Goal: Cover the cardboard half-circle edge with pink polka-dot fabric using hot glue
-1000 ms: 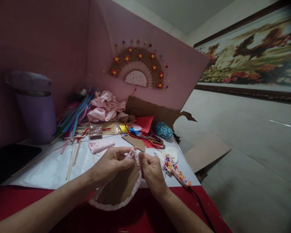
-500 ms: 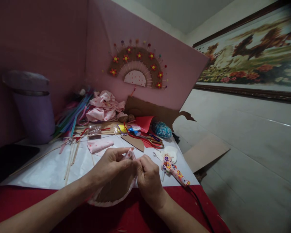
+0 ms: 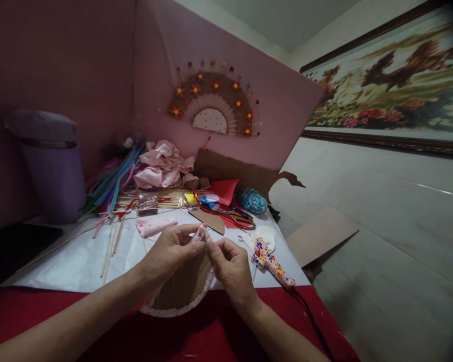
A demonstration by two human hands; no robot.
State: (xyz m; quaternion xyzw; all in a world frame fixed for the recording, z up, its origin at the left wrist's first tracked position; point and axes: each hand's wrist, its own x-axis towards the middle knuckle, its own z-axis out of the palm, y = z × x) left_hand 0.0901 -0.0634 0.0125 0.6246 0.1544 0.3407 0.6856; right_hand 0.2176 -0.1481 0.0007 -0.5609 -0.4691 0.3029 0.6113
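Between my hands, above the table's front edge, is a cardboard piece with a curved edge, its rim wrapped in pale pink spotted fabric. My left hand grips its upper part, thumb on the near face and fingers behind. At the right upper corner my right hand pinches the fabric edge between thumb and fingers. Fingertips hide part of that corner. To the right lies a glue gun covered in flowered wrapping, its black cord running off the front. A folded pink fabric piece rests behind my left hand.
Scissors, a blue yarn ball, bamboo sticks and crumpled pink fabric lie toward the back. A purple tumbler and a black flat object are at left. A flowered cardboard arch hangs on the pink board.
My right hand's fingers have loosened from a tighter fist into a pinch at the fabric edge. The cardboard piece has shifted slightly up and right, with my left hand still holding it.
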